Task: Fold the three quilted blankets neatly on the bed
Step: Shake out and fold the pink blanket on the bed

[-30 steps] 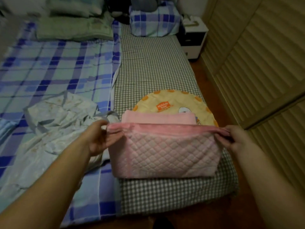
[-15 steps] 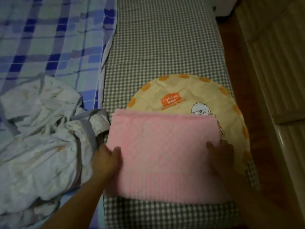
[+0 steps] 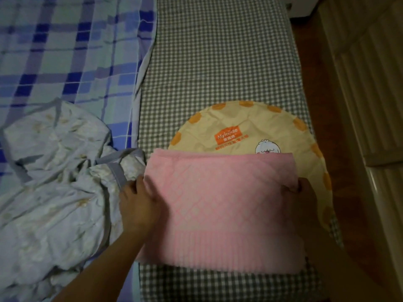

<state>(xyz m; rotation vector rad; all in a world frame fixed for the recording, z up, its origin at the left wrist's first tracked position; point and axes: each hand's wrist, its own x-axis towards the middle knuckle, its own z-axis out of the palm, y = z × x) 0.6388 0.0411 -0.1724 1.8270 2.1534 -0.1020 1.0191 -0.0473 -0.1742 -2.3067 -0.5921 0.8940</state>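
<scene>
Gripping both side edges of the folded pink quilted blanket (image 3: 220, 205) on the bed (image 3: 218, 62).

Largest first: the bed's grey checked mattress carries everything, with a blue plaid sheet (image 3: 65, 51) to the left. A crumpled pale floral blanket (image 3: 54, 192) lies unfolded beside the pink one, touching its left edge. The pink blanket overlaps a round yellow cushion (image 3: 250, 123). The left hand (image 3: 139, 203) and right hand (image 3: 303, 203), half a second ago pressed flat on top, now sit at the edges, thumbs over the fabric and fingers curled round it.
</scene>
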